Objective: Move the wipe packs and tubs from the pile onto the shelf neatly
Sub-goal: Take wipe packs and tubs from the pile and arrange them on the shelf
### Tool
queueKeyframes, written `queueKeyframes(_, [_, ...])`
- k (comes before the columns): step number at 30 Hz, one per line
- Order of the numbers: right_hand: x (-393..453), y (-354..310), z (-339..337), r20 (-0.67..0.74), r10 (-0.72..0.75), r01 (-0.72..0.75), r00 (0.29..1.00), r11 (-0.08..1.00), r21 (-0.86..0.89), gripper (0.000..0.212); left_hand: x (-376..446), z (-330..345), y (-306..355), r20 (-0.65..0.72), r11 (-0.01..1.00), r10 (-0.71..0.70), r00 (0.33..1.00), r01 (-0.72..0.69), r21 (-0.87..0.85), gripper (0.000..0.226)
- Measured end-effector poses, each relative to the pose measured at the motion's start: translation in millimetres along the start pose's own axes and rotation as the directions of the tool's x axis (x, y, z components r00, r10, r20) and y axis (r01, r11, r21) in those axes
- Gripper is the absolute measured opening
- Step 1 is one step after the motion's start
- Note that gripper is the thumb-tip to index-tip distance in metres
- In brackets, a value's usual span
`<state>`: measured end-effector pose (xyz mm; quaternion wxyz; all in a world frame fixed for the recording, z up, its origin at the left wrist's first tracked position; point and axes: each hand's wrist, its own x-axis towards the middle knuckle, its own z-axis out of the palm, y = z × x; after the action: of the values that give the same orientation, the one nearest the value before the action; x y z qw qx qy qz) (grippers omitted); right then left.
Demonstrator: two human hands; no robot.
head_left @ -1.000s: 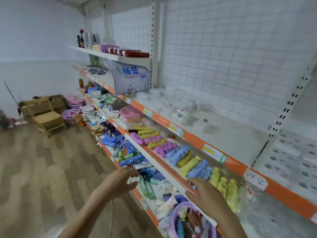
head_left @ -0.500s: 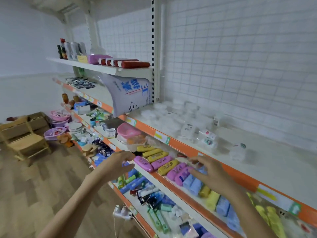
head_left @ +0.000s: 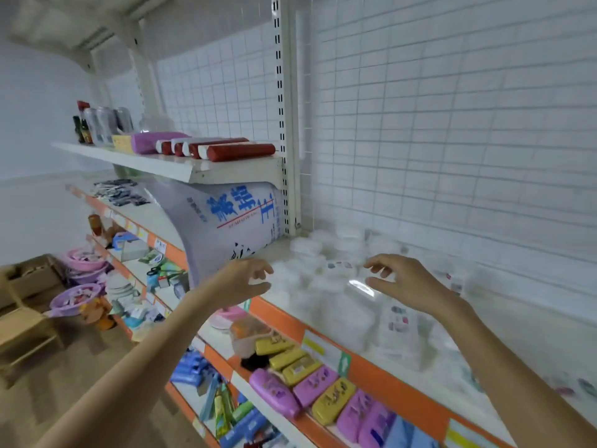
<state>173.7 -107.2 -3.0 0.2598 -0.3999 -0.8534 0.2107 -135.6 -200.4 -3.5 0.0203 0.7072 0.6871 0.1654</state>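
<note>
Pile of tubs and packs [head_left: 336,286] in front of me motion-blurred, labels unreadable. My right hand [head_left: 407,282] hides packs behind it. Soap row [head_left: 323,386] cut off at bottom edge. Both my forearms run off frame.

We are in a small shop: tiered metal shelves [head_left: 384,376] with orange price strips, a wire-grid back panel [head_left: 452,140], rows of packaged soaps [head_left: 310,383], and plastic basins [head_left: 76,297] on display.
</note>
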Motion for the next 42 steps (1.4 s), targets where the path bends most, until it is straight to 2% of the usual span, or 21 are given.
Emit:
queueKeyframes(9, [136.0, 16.6, 60.1, 0.129, 0.128, -0.127, 0.983, 0.992, -0.014, 0.026, 137.4, 19.7, -52.0, 0.070, 0.998, 0.006, 0.998, -0.002, -0.056, 0.038])
queueKeyframes(13, [172.9, 25.6, 96.4, 0.234, 0.167, -0.134, 0.958, 0.980, -0.149, 0.029, 182.7, 42.6, -60.6, 0.110, 0.992, 0.080, 0.991, -0.068, -0.107, 0.045])
queueKeyframes(16, [188.3, 26.7, 109.1, 0.233, 0.229, -0.176, 0.945, 0.958, -0.227, 0.032, 210.6, 58.6, -71.2, 0.137, 0.971, 0.172, 0.976, -0.145, -0.188, 0.055])
queueKeyframes(20, [196.0, 32.0, 121.8, 0.221, 0.304, -0.243, 0.927, 0.933, -0.265, 0.030, 238.5, 78.9, -90.1, 0.196, 0.923, 0.249, 0.948, -0.172, -0.343, 0.065])
queueKeyframes(25, [200.6, 34.7, 128.2, 0.179, 0.317, -0.295, 0.932, 0.946, -0.136, 0.026, 249.4, 99.2, -102.3, 0.196, 0.828, 0.325, 0.925, -0.178, -0.532, 0.053])
queueKeyframes(30, [203.2, 31.8, 130.8, 0.177, 0.333, -0.321, 0.926, 0.942, -0.097, 0.036, 253.0, 107.8, -113.7, 0.174, 0.751, 0.326, 0.929, -0.143, -0.644, 0.052])
queueKeyframes(35, [199.8, 28.0, 132.4, 0.165, 0.312, -0.301, 0.936, 0.950, -0.086, 0.044, 249.9, 107.6, -117.5, 0.108, 0.763, 0.288, 0.951, -0.160, -0.626, 0.047])
queueKeyframes(37, [197.6, 27.3, 131.2, 0.122, 0.319, -0.313, 0.940, 0.947, -0.070, 0.037, 250.4, 103.9, -117.8, 0.069, 0.744, 0.238, 0.969, -0.136, -0.654, 0.038])
queueKeyframes(39, [193.6, 23.0, 122.8, 0.026, 0.350, -0.351, 0.937, 0.933, 0.077, 0.020, 249.4, 95.5, -116.2, 0.067, 0.682, 0.201, 0.977, -0.091, -0.726, 0.030])
queueKeyframes(41, [187.4, 18.7, 106.8, -0.082, 0.409, -0.383, 0.909, 0.896, 0.225, 0.004, 249.4, 89.2, -113.4, 0.121, 0.604, 0.164, 0.979, -0.002, -0.797, 0.018])
queueKeyframes(42, [183.8, 18.5, 97.5, -0.123, 0.446, -0.405, 0.887, 0.877, 0.257, 0.010, 249.4, 87.4, -112.2, 0.143, 0.572, 0.141, 0.980, 0.037, -0.820, 0.016])
